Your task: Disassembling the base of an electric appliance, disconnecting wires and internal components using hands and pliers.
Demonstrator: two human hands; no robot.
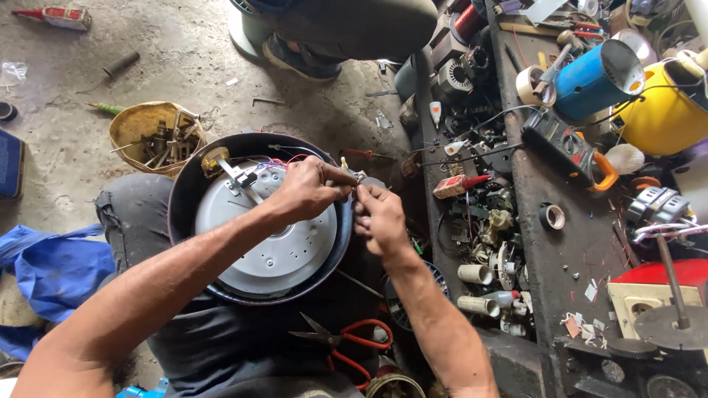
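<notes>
Round dark cooker pot with grey metal bottom plate [273,243], upside down on the lap, beside the messy black workbench [546,250].
Looks hard, stiff and a bit heavy, maybe slippery on the smooth rim; best held by the wide rim. Thin red and white wires [284,157] look easy to snap. Left hand [306,188] closed round a small brown-handled tool [343,175]; right hand [380,220] pinching a tiny part at the rim. Red-handled scissors [343,343] lying near.

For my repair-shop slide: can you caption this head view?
Both hands, left and right, work small wires at the rim of an upturned round appliance on the lap.
</notes>
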